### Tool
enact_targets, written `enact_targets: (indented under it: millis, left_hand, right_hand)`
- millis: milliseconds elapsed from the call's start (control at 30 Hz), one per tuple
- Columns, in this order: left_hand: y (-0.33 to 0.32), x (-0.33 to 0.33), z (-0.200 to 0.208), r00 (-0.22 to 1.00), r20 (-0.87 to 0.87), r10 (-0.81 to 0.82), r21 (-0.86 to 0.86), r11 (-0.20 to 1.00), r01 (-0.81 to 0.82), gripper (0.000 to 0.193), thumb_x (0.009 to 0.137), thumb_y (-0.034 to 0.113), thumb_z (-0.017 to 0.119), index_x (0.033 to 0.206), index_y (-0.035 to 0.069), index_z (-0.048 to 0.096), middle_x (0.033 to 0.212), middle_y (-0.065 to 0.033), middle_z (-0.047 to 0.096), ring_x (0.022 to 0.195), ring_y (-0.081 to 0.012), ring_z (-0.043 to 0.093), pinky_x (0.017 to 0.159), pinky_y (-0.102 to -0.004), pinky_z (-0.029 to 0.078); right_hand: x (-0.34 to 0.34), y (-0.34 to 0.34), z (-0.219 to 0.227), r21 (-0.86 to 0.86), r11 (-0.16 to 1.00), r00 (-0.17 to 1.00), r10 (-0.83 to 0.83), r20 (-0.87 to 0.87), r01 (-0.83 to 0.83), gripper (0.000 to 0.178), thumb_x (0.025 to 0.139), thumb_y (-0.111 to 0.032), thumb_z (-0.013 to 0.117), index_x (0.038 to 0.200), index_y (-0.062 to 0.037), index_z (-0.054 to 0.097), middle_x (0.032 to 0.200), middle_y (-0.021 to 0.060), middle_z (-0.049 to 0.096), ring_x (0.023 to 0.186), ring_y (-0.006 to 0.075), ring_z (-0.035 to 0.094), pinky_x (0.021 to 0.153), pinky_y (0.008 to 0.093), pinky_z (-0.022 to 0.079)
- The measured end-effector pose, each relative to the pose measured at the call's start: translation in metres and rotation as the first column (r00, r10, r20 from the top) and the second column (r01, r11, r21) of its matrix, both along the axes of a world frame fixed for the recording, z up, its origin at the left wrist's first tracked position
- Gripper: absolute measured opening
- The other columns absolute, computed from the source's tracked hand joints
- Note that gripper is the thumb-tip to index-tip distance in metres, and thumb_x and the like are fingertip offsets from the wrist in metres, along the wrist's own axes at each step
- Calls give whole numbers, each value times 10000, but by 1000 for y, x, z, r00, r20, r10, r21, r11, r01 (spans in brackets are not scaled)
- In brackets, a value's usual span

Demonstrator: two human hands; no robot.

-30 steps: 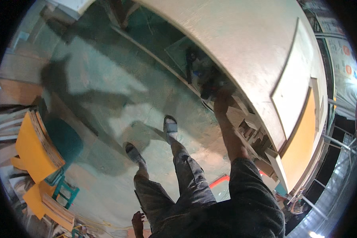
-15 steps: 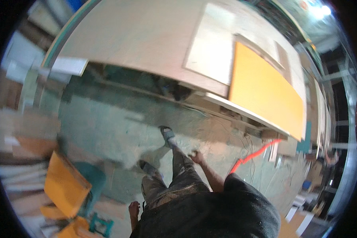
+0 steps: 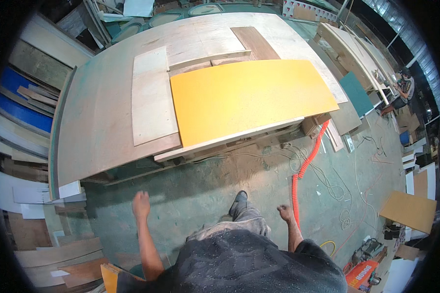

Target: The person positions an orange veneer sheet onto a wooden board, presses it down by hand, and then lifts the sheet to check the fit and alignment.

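My left hand (image 3: 141,204) hangs over the floor, short of the worktable's near edge, its fingers loosely curled with nothing visible in them. On the other side my right hand (image 3: 284,213) is curled too and holds nothing; it is beside the red coiled air hose (image 3: 295,193) without gripping it. In front of me is a large wooden worktable (image 3: 95,112). A yellow panel (image 3: 252,100) lies along its near right part, above a pale wood strip (image 3: 230,140). Left of the yellow panel is a whitish board (image 3: 153,97).
Loose cables (image 3: 344,195) lie on the floor to the right, near an orange machine (image 3: 364,273). Board offcuts (image 3: 58,259) are stacked at the left. A teal panel (image 3: 356,93) leans by another bench (image 3: 354,53), where a person (image 3: 405,90) is at far right.
My view has swung, bringing the worktable and yellow panel nearer the middle. My left hand has come forward from beside my body, and my right hand is now farther right, near the hose.
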State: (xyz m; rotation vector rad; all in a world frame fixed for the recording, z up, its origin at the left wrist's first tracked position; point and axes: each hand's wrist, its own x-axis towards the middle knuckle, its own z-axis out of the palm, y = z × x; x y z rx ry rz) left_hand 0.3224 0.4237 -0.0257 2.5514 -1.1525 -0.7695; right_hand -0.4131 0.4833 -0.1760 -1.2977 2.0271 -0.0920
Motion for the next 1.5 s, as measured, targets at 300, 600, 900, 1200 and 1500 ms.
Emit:
enact_targets:
  millis: [300, 600, 900, 1200, 1500]
  left_hand:
    - [-363, -188, 82, 987, 62, -149, -389, 907, 161, 367, 929, 391, 714, 1146, 97, 738, 1127, -148, 750, 1065, -361, 699, 920, -443, 540]
    - [-457, -262, 60, 836, 196, -513, 80, 858, 508, 929, 923, 554, 702, 1662, 268, 217, 1756, -43, 76, 1606, -346, 70, 1125, -793, 257]
    - [-470, -264, 55, 851, 146, -505, 159, 861, 484, 927, 922, 586, 687, 1661, 276, 220, 1754, -33, 90, 1603, -363, 72, 1137, -799, 232]
    - [-488, -261, 23, 862, 170, -477, 125, 878, 462, 903, 932, 570, 687, 1659, 301, 225, 1755, -16, 87, 1603, -359, 76, 1149, -800, 194]
    - [-487, -265, 0, 854, 218, -472, 72, 880, 469, 808, 984, 503, 648, 1654, 320, 236, 1754, -14, 97, 1602, -359, 91, 1154, -797, 180]
  right_hand:
    - [119, -294, 215, -706, 676, 966, 252, -50, -213, 384, 889, -244, 779, 1216, -70, 675, 1158, 140, 658, 1123, 316, 610, 961, 435, 475]
    - [138, -429, 218, -320, 547, 632, 623, -461, -773, 765, 853, -438, 763, 1529, -235, 470, 1585, -30, 453, 1402, 265, 450, 1129, 577, 323]
    - [132, -436, 193, -402, 507, 643, 666, -378, -762, 719, 836, -434, 764, 1485, -215, 545, 1246, -3, 616, 1119, 227, 552, 978, 468, 390]
    - [130, -456, 164, -470, 499, 668, 671, -322, -728, 661, 885, -480, 712, 1451, -175, 556, 1111, 23, 602, 1081, 237, 548, 970, 475, 372]
    - [124, -462, 127, -635, 405, 703, 632, -325, -658, 590, 856, -519, 733, 1320, -164, 644, 1051, 26, 615, 1040, 246, 541, 929, 484, 362]
